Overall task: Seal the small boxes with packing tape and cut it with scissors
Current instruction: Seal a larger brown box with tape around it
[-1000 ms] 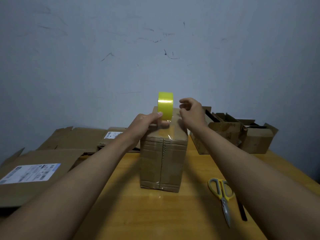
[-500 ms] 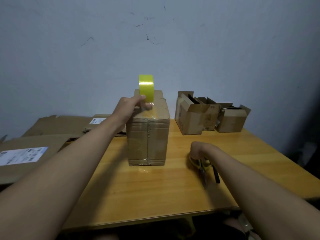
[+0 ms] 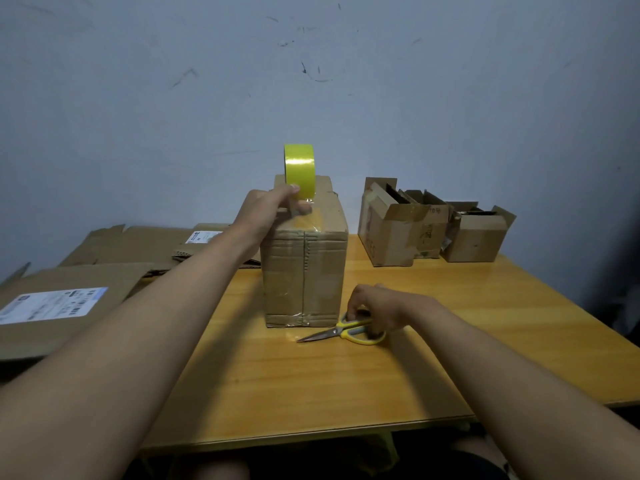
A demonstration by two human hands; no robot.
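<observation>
A tall cardboard box [image 3: 304, 271] stands upright in the middle of the wooden table [image 3: 346, 382]. On its top stands a yellow tape roll [image 3: 300, 169] on edge, with a clear strip running down onto the box top. My left hand [image 3: 266, 211] grips the roll's lower part. Yellow-handled scissors [image 3: 346, 332] lie on the table just right of the box's foot, blades pointing left. My right hand [image 3: 377, 310] rests on them with fingers curled round the handles.
Two open small cardboard boxes [image 3: 394, 230] [image 3: 476, 233] stand at the back right against the wall. Flattened cartons with white labels [image 3: 72, 292] lie along the left side. The table's front edge runs close below my arms.
My right hand left the box top, dropped to the table and took the scissors' handles. The scissors now point left beside the box. My left hand stayed on the tape roll.
</observation>
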